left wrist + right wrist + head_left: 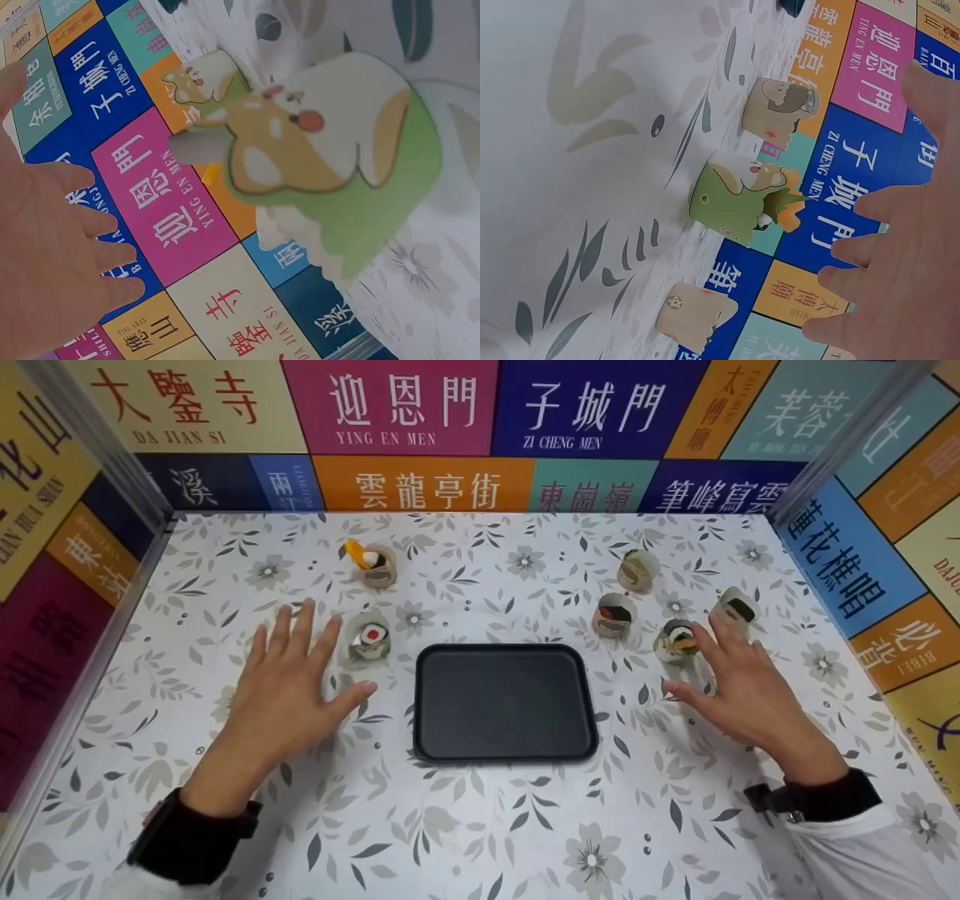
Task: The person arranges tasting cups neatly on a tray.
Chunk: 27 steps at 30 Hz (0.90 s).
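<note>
My left hand point(289, 690) hovers with fingers spread, left of a black rectangular tray point(504, 703). Just beyond its thumb and index finger stands a small paper cup point(366, 649) holding a white roll with a red centre; the left wrist view shows this green cup point(337, 150) printed with a cartoon dog. On the tray's other side, my right hand point(750, 697) is spread too, its fingertips overlapping a cup with orange and green filling point(677, 641) and a cup with a dark piece point(736, 607). Neither hand holds anything.
Farther back at left is a cup with a yellow-orange piece point(379, 574). Two more cups stand right of the tray, one with red-and-black filling point(613, 616), one pale green point(637, 570). Printed panels point(420, 484) wall the back and sides of the floral-covered table point(450, 840).
</note>
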Each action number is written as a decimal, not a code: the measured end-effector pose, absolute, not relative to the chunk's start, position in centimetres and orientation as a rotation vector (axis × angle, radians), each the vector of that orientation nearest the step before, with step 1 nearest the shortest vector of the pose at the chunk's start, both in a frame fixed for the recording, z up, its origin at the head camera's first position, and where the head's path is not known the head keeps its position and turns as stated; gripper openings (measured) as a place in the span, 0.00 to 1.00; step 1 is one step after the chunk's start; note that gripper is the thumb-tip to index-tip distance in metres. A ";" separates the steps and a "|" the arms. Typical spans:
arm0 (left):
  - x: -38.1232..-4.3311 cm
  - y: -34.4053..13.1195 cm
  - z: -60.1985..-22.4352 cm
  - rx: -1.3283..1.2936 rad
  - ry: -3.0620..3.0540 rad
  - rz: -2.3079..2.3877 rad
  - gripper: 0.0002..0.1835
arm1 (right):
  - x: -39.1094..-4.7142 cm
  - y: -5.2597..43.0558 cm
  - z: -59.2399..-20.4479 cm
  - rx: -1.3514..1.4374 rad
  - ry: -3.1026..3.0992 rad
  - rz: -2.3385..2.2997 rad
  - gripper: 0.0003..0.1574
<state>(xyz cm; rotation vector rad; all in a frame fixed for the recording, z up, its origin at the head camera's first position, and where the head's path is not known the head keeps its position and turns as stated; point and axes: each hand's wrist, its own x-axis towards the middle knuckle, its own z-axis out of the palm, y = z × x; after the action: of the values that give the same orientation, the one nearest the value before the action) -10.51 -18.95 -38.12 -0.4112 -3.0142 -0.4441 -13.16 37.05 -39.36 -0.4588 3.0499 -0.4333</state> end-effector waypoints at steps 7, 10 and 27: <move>-10.2 -16.5 -38.1 -0.489 -2.981 -0.442 0.46 | -13.8 37.0 -39.5 -0.426 3.048 -0.445 0.57; -10.1 -15.7 -38.2 -0.508 -2.960 -0.441 0.43 | -14.1 36.9 -39.7 -0.428 3.057 -0.457 0.55; -10.5 -12.1 -39.5 -0.475 -3.035 -0.630 0.31 | -16.3 36.6 -41.0 -0.063 2.991 -0.874 0.61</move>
<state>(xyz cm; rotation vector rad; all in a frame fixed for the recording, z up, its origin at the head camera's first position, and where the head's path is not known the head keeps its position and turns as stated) -10.47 -12.10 -39.52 -0.4749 -3.0350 -0.6298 -16.35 36.58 -40.95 -0.0631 2.9913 -0.8739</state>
